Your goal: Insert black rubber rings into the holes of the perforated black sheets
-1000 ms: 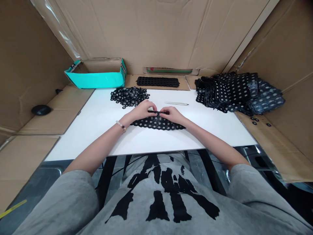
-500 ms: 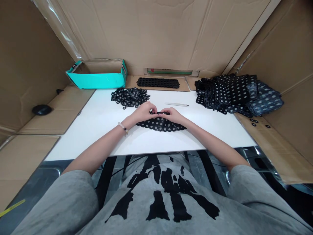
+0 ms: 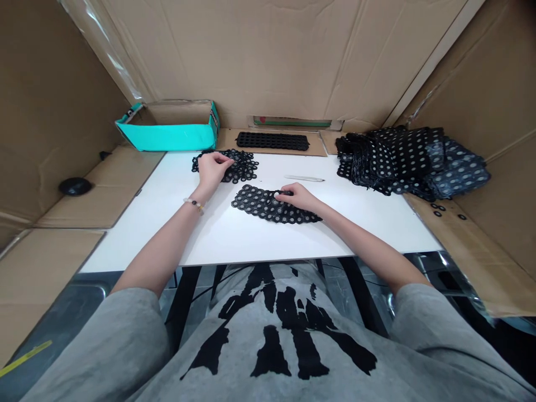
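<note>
A black rubber sheet full of round holes [image 3: 268, 205] lies flat on the white table [image 3: 259, 240]. My right hand [image 3: 296, 196] rests on its far right edge, fingers curled and pinching the sheet. My left hand [image 3: 213, 167] is over the near edge of a heap of loose black rings [image 3: 234, 163] at the back left of the table, fingers bent down and pinched among the rings. What the fingertips hold is too small to make out.
A thin white pen-like tool [image 3: 304, 178] lies behind the sheet. A stack of perforated black sheets [image 3: 410, 161] fills the back right. A black tray [image 3: 272, 140] and a teal box [image 3: 171, 134] stand at the back. Cardboard walls surround the table.
My left hand left the perforated sheet and moved back and left to the heap of rings. My right hand stayed on the sheet.
</note>
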The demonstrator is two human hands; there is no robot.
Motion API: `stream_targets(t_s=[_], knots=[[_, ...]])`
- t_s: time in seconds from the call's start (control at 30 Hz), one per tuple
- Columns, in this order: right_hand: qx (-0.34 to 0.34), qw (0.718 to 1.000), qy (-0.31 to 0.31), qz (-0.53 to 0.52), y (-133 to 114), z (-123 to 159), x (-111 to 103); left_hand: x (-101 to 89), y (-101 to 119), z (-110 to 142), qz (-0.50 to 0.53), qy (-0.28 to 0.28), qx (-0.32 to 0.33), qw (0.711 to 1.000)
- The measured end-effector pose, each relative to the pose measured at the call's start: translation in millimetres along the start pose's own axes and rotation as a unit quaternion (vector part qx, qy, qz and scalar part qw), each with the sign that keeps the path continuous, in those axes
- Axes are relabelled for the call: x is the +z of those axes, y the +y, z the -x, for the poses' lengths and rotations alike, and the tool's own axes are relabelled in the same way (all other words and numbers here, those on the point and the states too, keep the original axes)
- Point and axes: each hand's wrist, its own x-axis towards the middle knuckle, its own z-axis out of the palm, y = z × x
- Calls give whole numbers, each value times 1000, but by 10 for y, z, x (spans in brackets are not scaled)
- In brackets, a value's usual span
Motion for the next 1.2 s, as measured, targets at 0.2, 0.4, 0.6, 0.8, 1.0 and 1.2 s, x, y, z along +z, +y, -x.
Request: stream_targets(t_s=[0.2, 0.4, 0.6, 0.8, 1.0, 1.2], knots=[[-5, 1000, 0, 0, -3, 0, 13, -51, 93, 48, -61, -20, 102, 993], [-45, 999, -5, -11, 33, -12, 22, 165, 531, 353, -29, -281, 246, 927], [-63, 997, -17, -39, 69, -38, 31, 353, 680, 593, -16, -332, 292, 897], [-25, 998, 11, -48, 19, -13, 35, 366, 607, 471, 31, -340, 209, 916], [12, 1000, 15, -3, 15, -8, 25, 88, 220, 73, 75, -131, 53, 987], [10, 1000, 9, 13, -15, 0, 11, -236, -229, -217, -9, -1, 48, 999]])
